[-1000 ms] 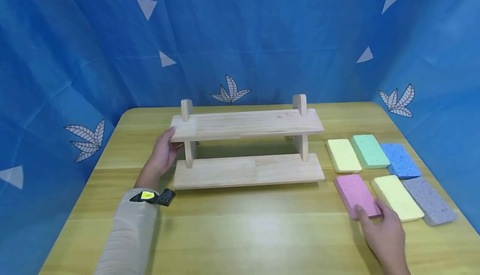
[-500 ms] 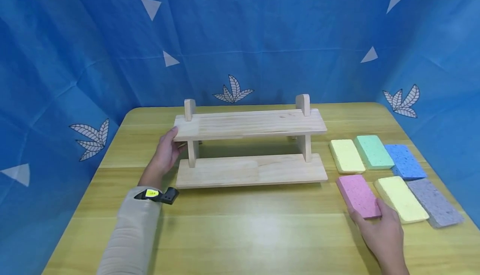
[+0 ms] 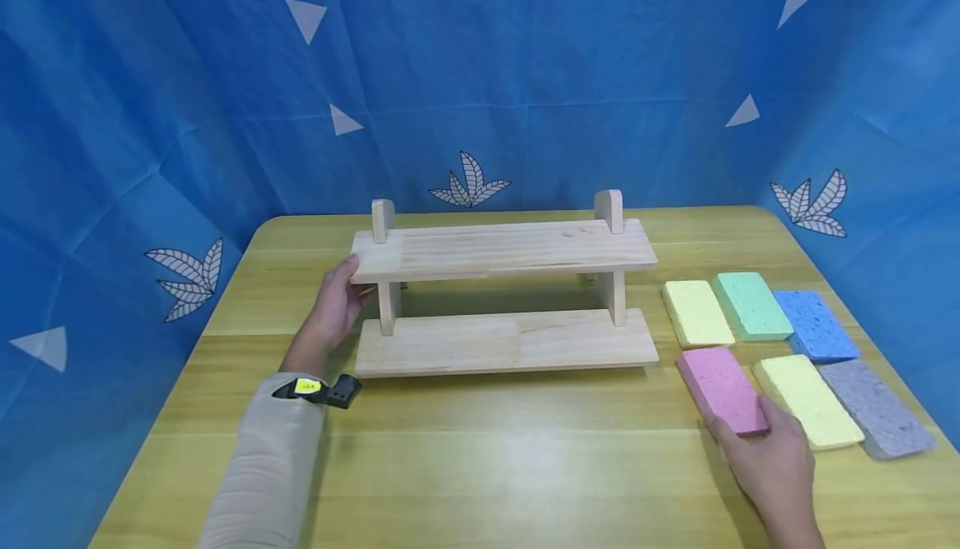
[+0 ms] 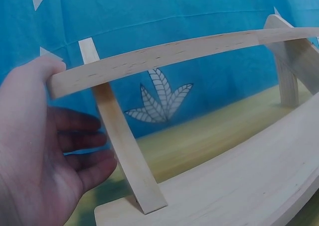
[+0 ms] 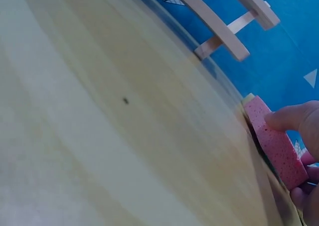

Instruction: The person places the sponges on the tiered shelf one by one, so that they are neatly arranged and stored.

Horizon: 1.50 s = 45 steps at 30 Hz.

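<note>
A two-tier pale wooden shelf (image 3: 510, 341) stands on the table, both its boards bare. My left hand (image 3: 335, 307) grips the left end of its upper board, thumb on top; in the left wrist view the other fingers (image 4: 79, 136) curl beneath, beside the side post (image 4: 127, 146). At the right, my right hand (image 3: 776, 461) pinches the near end of a pink sponge (image 3: 722, 386) between thumb and fingers. The right wrist view shows the thumb (image 5: 286, 119) pressed on the sponge's side, its far end low over the table.
Right of the pink sponge lie a yellow sponge (image 3: 810, 403) and a grey sponge (image 3: 877, 411). Behind them are another yellow sponge (image 3: 697, 314), a green sponge (image 3: 752, 307) and a blue sponge (image 3: 816, 324). A blue curtain (image 3: 480, 57) surrounds the wooden table (image 3: 495, 466).
The whole head view has shifted slightly, things appearing a little further right. My right thumb has slid down along the pink sponge's left side; my left hand keeps its hold on the shelf.
</note>
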### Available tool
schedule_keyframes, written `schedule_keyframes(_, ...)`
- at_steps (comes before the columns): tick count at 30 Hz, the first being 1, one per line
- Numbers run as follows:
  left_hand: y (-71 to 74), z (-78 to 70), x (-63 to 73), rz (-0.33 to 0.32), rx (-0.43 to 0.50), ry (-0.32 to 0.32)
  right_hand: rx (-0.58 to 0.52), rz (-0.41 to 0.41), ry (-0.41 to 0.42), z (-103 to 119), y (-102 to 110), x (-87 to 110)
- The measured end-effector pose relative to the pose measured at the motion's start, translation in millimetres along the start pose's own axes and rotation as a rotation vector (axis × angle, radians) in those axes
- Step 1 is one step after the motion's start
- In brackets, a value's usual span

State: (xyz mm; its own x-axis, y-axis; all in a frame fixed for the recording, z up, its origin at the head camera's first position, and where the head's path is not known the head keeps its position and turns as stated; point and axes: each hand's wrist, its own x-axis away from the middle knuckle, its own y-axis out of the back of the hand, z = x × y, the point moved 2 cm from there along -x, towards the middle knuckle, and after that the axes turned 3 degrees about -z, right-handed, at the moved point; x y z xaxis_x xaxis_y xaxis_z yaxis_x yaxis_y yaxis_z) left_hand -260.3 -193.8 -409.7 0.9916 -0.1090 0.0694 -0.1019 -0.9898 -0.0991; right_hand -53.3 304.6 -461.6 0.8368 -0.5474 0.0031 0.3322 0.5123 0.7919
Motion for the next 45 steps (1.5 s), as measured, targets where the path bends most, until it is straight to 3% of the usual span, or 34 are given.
schedule_keyframes(17, 1.4, -0.1, -0.3, -0.008, 0.023, 0.005, -0.001, 0.006, -0.043, 10, 8, -6.8)
schedule_keyframes(27, 1.8, -0.3, -0.1, -0.008, 0.036, -0.005, -0.027, 0.038, 0.000, 19, 9, 2.2)
schedule_keyframes(38, 1.2, 0.9, -0.7, -0.008, 0.059, -0.005, -0.072, -0.017, 0.105, 36, 18, 3.8)
schedule_keyframes(45, 0.2, 0.1, 0.2, 0.005, 0.046, -0.009, -0.127, -0.090, 0.119, 49, 27, 2.0)
